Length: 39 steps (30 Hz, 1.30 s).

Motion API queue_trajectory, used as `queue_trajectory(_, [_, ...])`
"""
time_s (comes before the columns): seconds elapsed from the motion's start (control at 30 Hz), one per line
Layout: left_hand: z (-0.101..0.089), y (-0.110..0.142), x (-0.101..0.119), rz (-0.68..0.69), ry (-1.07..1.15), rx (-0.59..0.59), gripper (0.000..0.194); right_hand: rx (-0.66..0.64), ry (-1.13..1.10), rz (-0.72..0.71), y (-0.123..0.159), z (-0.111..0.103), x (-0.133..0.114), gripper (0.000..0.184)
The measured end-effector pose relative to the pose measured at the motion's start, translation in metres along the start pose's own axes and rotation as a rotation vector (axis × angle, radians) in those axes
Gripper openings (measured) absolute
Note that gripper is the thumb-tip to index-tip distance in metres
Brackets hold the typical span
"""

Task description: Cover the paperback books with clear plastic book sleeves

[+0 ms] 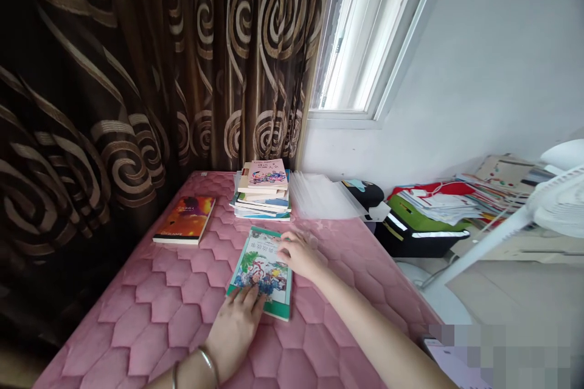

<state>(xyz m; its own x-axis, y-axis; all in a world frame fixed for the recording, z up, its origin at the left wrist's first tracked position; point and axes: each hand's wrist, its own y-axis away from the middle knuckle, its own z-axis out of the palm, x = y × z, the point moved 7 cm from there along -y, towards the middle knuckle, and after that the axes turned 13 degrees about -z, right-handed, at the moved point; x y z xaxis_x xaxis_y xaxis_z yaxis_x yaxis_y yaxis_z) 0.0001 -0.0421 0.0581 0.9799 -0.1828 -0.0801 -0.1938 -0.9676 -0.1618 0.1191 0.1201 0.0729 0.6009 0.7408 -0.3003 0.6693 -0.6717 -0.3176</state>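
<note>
A picture book point(260, 267) with a green border and a colourful cartoon cover lies flat on the pink quilted bed cover. My left hand point(239, 316) rests on its lower left part, fingers stretched out flat over the cover. A bracelet circles that wrist. My right hand point(298, 253) is at the book's upper right edge, its fingers bent and drawn together over the cover. What those fingers hold, if anything, is hidden. Something thin and clear seems to show just beyond the right knuckles.
A pile of books point(263, 194) stands at the back, beside a stack of clear plastic sheets point(322, 197). An orange and dark book point(185, 219) lies to the left. Right of the bed point(177, 304) are a white fan point(483, 243), a black and green bag point(420, 234) and papers.
</note>
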Motion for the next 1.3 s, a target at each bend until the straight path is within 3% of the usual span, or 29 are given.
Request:
queue_trajectory(0.1, [-0.001, 0.012, -0.012, -0.278, 0.177, -0.056, 0.039, -0.014, -0.11, 0.058, -0.02, 0.006, 0.019, 0.026])
queue_trajectory(0.23, [0.006, 0.019, -0.015, -0.423, 0.405, -0.146, 0.044, -0.019, -0.195, 0.045, -0.033, 0.012, 0.034, 0.04])
queue_trajectory(0.43, [-0.001, 0.003, -0.033, -0.495, 0.431, -0.126, 0.042, 0.07, -0.173, 0.194, -0.009, 0.004, 0.055, 0.025])
queue_trajectory(0.63, [0.002, -0.061, -0.079, -0.582, 0.424, -0.074, 0.034, 0.174, -0.171, 0.39, 0.038, 0.0, 0.071, 0.025])
queue_trajectory(0.8, [0.013, -0.1, -0.095, -0.632, 0.466, -0.035, 0.034, 0.314, -0.211, 0.427, 0.054, 0.004, 0.068, 0.032])
queue_trajectory(1.2, [0.021, -0.092, -0.095, -0.698, 0.443, 0.003, 0.031, 0.364, -0.185, 0.427, 0.055, 0.007, 0.066, 0.034])
queue_trajectory(1.3, [0.012, -0.087, -0.088, -0.694, 0.333, 0.098, 0.03, 0.371, -0.175, 0.41, 0.055, 0.002, 0.061, 0.03])
